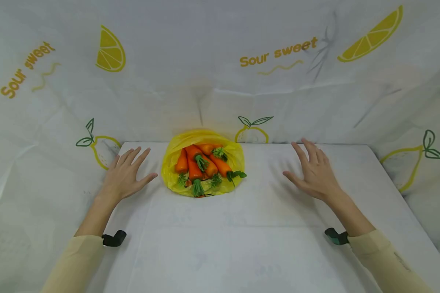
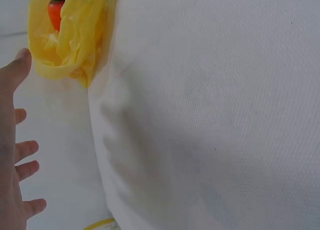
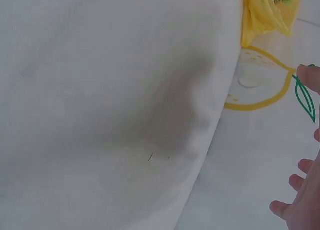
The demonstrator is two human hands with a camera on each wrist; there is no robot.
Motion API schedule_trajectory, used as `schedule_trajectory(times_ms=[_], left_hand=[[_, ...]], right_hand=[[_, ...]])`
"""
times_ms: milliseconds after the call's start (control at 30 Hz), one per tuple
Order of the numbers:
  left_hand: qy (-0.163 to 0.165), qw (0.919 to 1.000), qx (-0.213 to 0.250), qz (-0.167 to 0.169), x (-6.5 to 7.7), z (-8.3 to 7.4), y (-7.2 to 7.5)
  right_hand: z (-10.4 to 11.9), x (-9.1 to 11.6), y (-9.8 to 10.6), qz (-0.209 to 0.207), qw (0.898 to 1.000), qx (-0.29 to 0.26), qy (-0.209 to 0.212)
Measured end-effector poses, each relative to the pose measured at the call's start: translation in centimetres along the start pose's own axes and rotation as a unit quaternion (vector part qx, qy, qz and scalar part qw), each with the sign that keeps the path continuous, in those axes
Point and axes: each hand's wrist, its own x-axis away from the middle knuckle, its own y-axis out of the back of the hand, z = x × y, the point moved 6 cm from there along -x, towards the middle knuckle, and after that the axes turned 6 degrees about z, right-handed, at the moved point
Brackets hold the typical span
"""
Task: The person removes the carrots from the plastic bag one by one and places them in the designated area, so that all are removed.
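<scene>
A yellow plastic bag (image 1: 167,179) stands at the back of the white table, its mouth spread wide. Inside lie several orange toy carrots (image 1: 195,170) with green tops, one leafy top hanging over the right rim. To the left of the bag my left hand (image 1: 122,177) hovers with fingers spread, thumb pointing at it. My right hand (image 1: 317,173) is farther off on the right, fingers spread and holding nothing. In the left wrist view the left thumb appears near the edge of the bag (image 2: 92,45); the right wrist view catches only a corner of the bag (image 3: 260,20).
The table (image 1: 220,244) is covered with a white cloth. Behind it and at the sides hangs a white curtain (image 1: 190,61) printed with lemons and lettering. A dark wrist camera (image 1: 114,239) sits at the left cuff, another wrist camera (image 1: 336,236) at the right.
</scene>
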Motion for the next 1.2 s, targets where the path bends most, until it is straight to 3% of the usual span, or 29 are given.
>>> schedule_trajectory(times_ms=[133, 733, 1000, 1200], left_hand=[[-0.006, 0.9998, 0.016, -0.008, -0.1, -0.3, 0.2], [0.018, 0.9936, 0.094, 0.060, 0.0, -1.0, -0.5], [0.033, 0.9826, 0.151, 0.102, -0.1, -1.4, -1.3], [0.025, 0.9739, 0.186, 0.127, -0.1, -1.7, -1.8]], right_hand=[[0.8, -0.5, -0.3, -0.011, 1.000, -0.026, 0.009], [5.2, -1.9, -1.7, -0.026, 0.988, -0.145, 0.041], [7.1, -2.9, -2.2, 0.009, 0.975, -0.221, 0.024], [8.8, -3.5, -2.6, 0.035, 0.965, -0.257, 0.032]])
